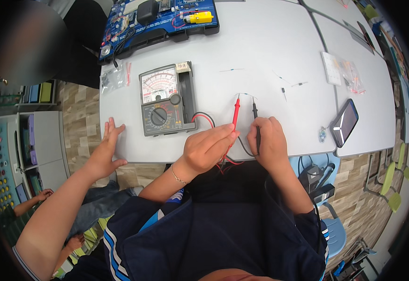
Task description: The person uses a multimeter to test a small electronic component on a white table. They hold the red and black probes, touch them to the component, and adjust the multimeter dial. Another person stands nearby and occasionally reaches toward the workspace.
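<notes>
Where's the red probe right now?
In the head view, the red probe is in the person's left hand, right of the multimeter and just left of the black probe.

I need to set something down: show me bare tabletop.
Widest: between the blue electronics kit and white breadboard. Smaller: between the right hand and the packet beside the smartphone. Crowded: around the red probe and black probe, and at left by the analog multimeter, plastic bag and a co-worker's hand.
</notes>
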Available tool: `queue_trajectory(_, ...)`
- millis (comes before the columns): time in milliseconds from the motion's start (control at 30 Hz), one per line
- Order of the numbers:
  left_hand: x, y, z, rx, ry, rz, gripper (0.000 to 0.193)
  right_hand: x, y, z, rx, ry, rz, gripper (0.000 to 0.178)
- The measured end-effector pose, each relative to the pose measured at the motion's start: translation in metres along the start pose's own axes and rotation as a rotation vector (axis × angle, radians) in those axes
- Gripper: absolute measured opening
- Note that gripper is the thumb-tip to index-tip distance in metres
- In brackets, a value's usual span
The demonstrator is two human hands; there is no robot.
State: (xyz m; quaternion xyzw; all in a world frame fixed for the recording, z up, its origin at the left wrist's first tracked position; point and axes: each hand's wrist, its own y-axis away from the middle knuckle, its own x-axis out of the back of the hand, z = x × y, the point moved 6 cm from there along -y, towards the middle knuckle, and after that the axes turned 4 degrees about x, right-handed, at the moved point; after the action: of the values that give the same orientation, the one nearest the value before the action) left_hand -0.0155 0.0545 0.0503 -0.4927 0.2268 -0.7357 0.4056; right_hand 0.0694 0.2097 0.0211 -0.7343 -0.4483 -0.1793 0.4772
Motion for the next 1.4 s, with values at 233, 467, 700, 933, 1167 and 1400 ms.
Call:
queue_trajectory(233, -0.0013, 0.0006, -0.0006, 0.0, 0.0, -0.003, 0.027, -0.001, -0.0027, -0.0012, 0.011, 0.013, -0.023, 0.032)
queue_trajectory(467, -0.0046, 0.0036, -0.0005, -0.001, -0.001, -0.01, 0.027, -0.0019, -0.002, -0.0001, -0.006, 0.007, -0.023, 0.031)
queue_trajectory(700, -0.0037, 0.0018, 0.0014, -0.002, -0.002, -0.014, 0.027, -0.0027, -0.0021, 0.0004, -0.017, -0.005, -0.023, 0.029)
queue_trajectory(933, -0.0046, -0.0002, 0.0017, -0.003, -0.006, -0.016, 0.027, -0.0024, -0.0018, 0.0005, -0.02, 0.004, -0.034, 0.031)
queue_trajectory(1167, -0.0044, -0.0014, 0.003, -0.009, -0.01, -0.018, 0.027, -0.0034, -0.0027, 0.0003, -0.026, 0.008, -0.031, 0.028)
queue_trajectory(1400, -0.0075, 0.0052, 0.0028, -0.017, -0.006, -0.026, 0.027, -0.0023, -0.0031, 0.001, -0.013, 0.01, -0.042, 0.03)
